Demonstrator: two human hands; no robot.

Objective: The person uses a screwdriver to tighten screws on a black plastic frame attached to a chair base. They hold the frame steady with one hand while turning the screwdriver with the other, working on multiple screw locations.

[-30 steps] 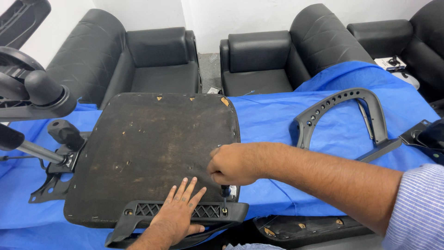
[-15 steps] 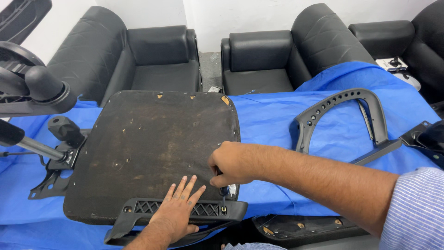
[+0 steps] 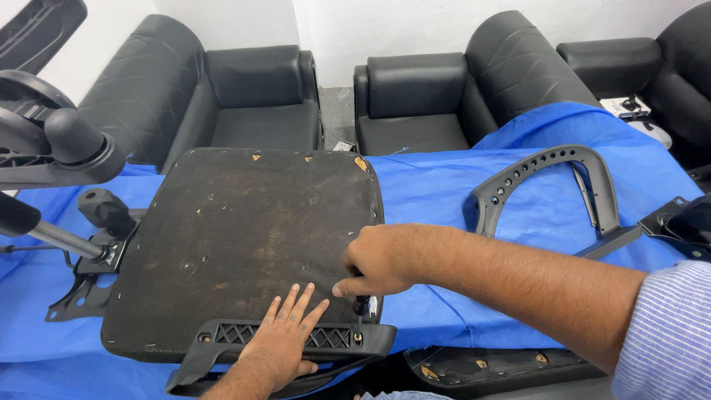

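Note:
An upturned office chair seat point(image 3: 252, 237), dark and worn underneath, lies on a blue cloth point(image 3: 429, 192). A black plastic bracket point(image 3: 237, 337) rests along its near edge. My left hand point(image 3: 285, 337) lies flat on this bracket, fingers spread. My right hand point(image 3: 374, 259) is closed around a small dark screwdriver point(image 3: 361, 311) held upright, with its tip at a hole near the bracket's right end.
A grey curved armrest frame with holes point(image 3: 548, 185) lies on the cloth at right. A chair mechanism with lever and knob point(image 3: 89, 230) sits at left. Black leather armchairs point(image 3: 252, 96) stand behind. Another dark part point(image 3: 481, 367) lies below the near edge.
My right hand has shifted slightly down and right along the seat's edge toward the bracket's right end. My left hand has stayed flat on the bracket.

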